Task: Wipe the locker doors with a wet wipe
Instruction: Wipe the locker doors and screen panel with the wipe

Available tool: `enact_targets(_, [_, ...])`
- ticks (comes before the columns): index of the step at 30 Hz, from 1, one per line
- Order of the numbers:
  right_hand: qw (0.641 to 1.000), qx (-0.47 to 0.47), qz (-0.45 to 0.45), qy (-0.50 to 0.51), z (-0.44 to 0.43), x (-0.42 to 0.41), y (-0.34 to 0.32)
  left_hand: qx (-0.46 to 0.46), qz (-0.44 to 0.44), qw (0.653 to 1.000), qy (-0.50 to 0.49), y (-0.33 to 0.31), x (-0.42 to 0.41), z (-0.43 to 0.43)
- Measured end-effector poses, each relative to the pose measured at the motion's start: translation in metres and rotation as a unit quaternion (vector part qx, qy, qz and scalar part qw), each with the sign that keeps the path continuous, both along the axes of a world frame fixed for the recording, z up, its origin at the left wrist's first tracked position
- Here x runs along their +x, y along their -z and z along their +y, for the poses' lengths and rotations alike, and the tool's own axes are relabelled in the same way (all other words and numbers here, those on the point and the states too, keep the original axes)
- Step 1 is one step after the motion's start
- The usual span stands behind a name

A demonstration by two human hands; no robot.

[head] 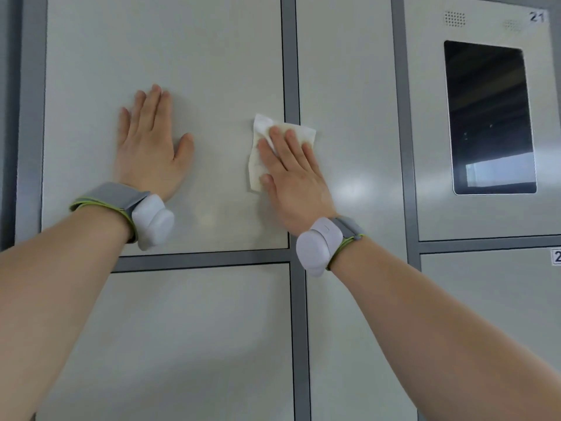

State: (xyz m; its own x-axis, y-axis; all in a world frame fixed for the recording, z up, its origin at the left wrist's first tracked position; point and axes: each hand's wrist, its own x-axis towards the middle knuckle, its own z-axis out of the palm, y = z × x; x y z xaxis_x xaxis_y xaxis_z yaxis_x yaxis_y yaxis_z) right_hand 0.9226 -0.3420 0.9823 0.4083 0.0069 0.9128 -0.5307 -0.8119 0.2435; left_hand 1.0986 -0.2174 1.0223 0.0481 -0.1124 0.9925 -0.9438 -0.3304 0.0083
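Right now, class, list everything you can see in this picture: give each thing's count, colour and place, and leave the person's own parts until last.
locker doors: five in view, pale grey, filling the wall ahead
frame strips: dark grey, between the doors
screen: one, black, set in the upper right door
number labels: two, white with dark digits, at the right; the lower one is cut off by the edge
wet wipe: one, white with yellowish marks, lying across the strip between the upper left and middle doors
wrist devices: two, white on grey straps, one per wrist
left hand: flat on the upper left door
right hand: fingers pressing the wet wipe
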Motion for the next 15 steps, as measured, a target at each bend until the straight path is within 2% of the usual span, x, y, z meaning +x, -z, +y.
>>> enact_targets(7, [0.998,0.018,-0.032,0.052,0.001,0.014,-0.081,-0.01,-0.022,1.0,-0.02,-0.024,0.006,0.008])
enact_targets(15, [0.999,-0.041,0.016,0.032,0.004,0.008,-0.058,-0.014,-0.04,0.999,-0.023,-0.05,0.007,0.011])
